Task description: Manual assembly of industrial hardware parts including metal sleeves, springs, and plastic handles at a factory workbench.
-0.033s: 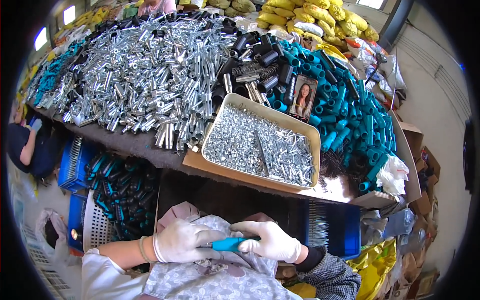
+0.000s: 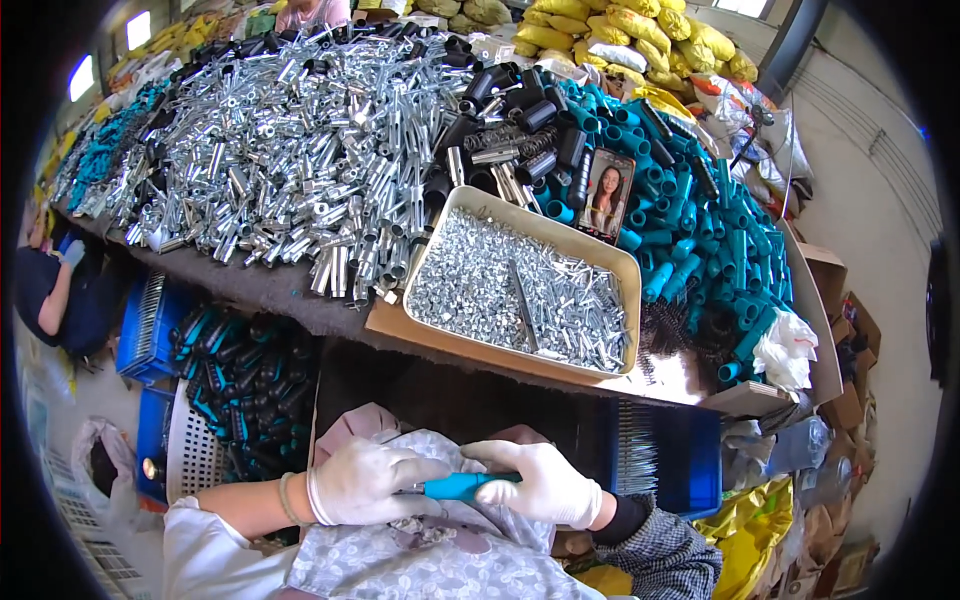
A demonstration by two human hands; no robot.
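Note:
Over my lap, my two white-gloved hands hold a teal plastic handle sleeve (image 2: 458,487) lying crosswise. Its left end meets a thin metal piece (image 2: 410,490), mostly hidden in the fingers of my left hand (image 2: 368,483). My right hand (image 2: 540,484) is closed round the sleeve's right end, thumb along its near side. Small metal bits (image 2: 436,529) lie on the patterned apron (image 2: 380,562) below. Beyond my hands, a cream tray (image 2: 527,367) of small metal parts sits at the bench edge, with a dark flat strip (image 2: 523,305) lying across the parts.
Metal tubes (image 2: 300,160) are heaped on the bench, teal sleeves (image 2: 690,230) to the right, with a phone (image 2: 606,195) propped against them. Below stand a white basket (image 2: 192,450) beside black-and-teal handles (image 2: 250,400) and a blue bin (image 2: 690,460) of metal rods. Another person (image 2: 50,290) is at far left.

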